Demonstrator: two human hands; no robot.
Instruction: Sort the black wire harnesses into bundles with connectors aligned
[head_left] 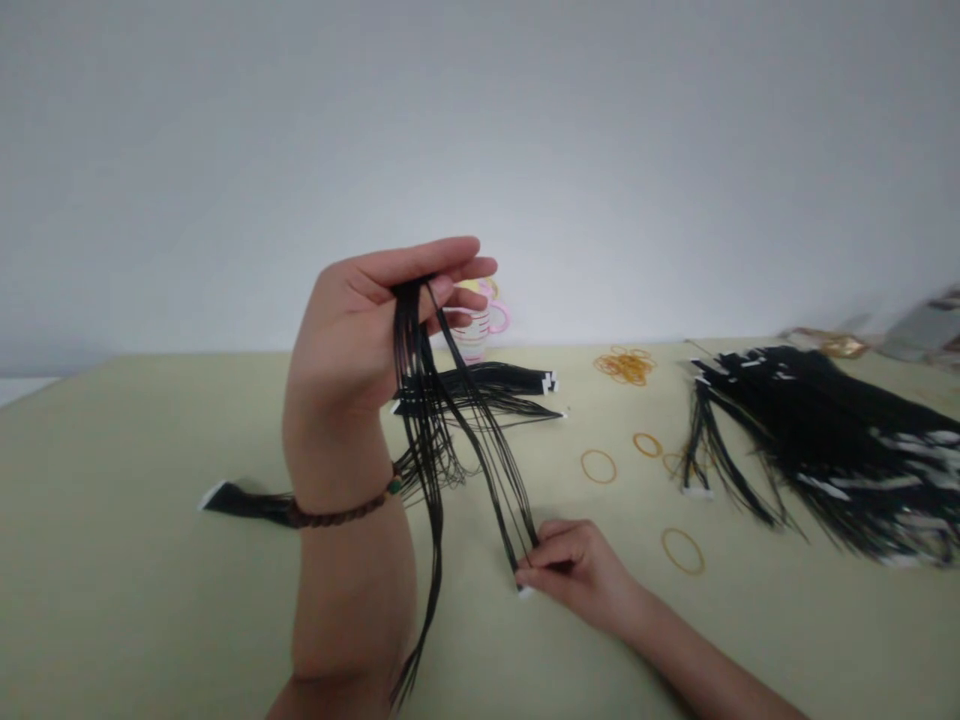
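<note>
My left hand [420, 290] is raised above the table, its thumb and fingers pinching a bundle of thin black wires [427, 470] near the top. One part of the bundle hangs straight down past my wrist to loose ends. The other part slants right to a white connector [524, 591]. Just beside that connector, my right hand [574, 565] pinches the wires between thumb and finger. Behind the held wires, more black cables [487, 380] with white connectors lie on the table. Another black cable end [244, 502] with a white connector sticks out left of my wrist.
A large pile of black cables [825, 430] with white connectors covers the right side of the table [150, 620]. Rubber bands lie in a heap [625, 366], and several lie singly, including one band [682, 551] near my right forearm. A striped mug [472, 335] stands against the wall.
</note>
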